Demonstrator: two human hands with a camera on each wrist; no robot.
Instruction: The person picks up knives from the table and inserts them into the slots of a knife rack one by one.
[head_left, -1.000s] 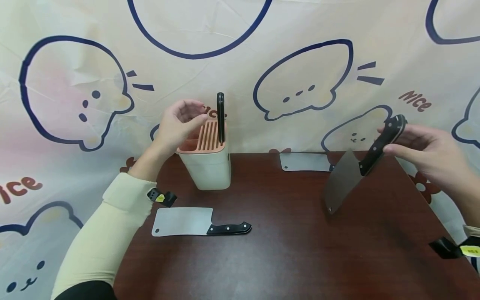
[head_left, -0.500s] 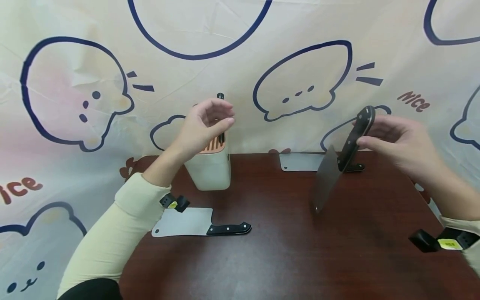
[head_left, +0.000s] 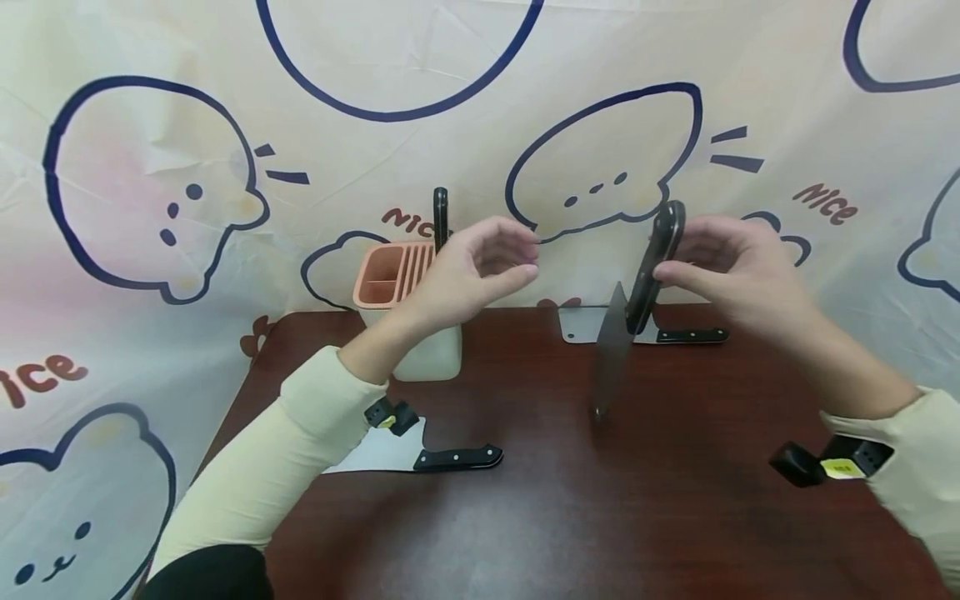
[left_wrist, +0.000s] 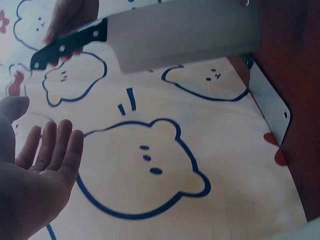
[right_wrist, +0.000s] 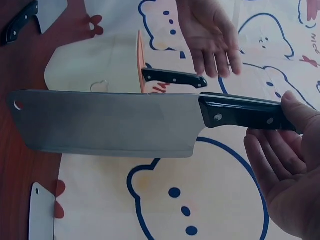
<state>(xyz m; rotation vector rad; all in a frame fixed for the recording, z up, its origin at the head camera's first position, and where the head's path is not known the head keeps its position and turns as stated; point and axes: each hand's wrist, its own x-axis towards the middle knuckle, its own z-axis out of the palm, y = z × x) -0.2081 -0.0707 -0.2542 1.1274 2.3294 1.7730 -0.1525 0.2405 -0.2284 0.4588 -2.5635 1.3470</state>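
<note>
Between thumb and fingers, my right hand (head_left: pixel 731 262) pinches the black handle of a cleaver (right_wrist: pixel 107 122) near its end. The wide blade points down, its lower corner just over or at the table; I cannot tell if it touches. My left hand (head_left: pixel 476 267) holds nothing, its fingers loosely bent, in front of the right side of a cream knife block (head_left: pixel 427 354) with a slotted orange top. From that top a black-handled knife (head_left: pixel 440 218) stands upright; its blade is hidden inside.
A second cleaver (head_left: pixel 457 458) lies on the brown table (head_left: pixel 570 517) at the front left, its blade partly covered by my left sleeve. Another cleaver (head_left: pixel 692 336) lies along the back edge, partly behind the held one. A printed cloth (head_left: pixel 600 50) hangs behind.
My right hand has carried the cleaver left, turning its blade more edge-on to the head view. My left hand has moved right from above the knife block, crossing in front of the standing knife.
</note>
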